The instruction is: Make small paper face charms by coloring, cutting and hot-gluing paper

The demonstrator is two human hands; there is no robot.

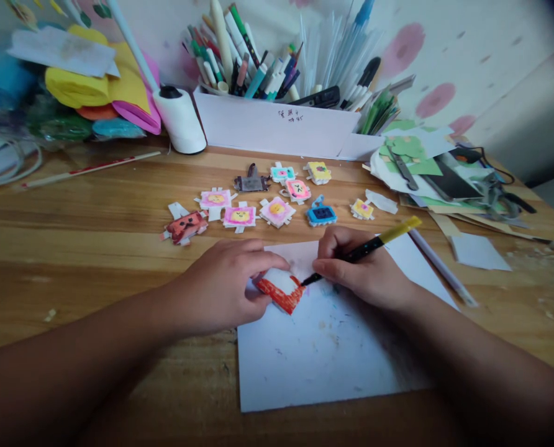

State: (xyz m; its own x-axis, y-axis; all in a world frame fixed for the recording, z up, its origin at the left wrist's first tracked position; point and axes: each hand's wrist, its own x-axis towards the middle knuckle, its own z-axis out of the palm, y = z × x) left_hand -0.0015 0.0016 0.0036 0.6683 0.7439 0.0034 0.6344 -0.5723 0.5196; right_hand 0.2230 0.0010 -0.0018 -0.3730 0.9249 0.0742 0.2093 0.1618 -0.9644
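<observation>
Between the thumb and fingers of my left hand (230, 282) is a small white paper piece (281, 292) with orange-red colouring along its lower and right edges. It lies over a white sheet of paper (295, 366) marked with faint smudges. My right hand (363, 267) grips a black marker with a yellow end (365, 249). The marker's tip points down and left at the coloured right edge of the piece; whether it touches cannot be made out. Beyond my hands lie several small coloured paper pieces with white tabs, among them a blue one (322, 213) and a reddish-brown one (186, 227).
A white box of pens and markers (277, 127) stands at the back beside a white lamp base (181, 121). Yellow rolled material (79, 87) is piled at left. Paper scraps, a craft knife (402, 167) and a phone (456, 179) lie at right, near a pale stick (442, 267).
</observation>
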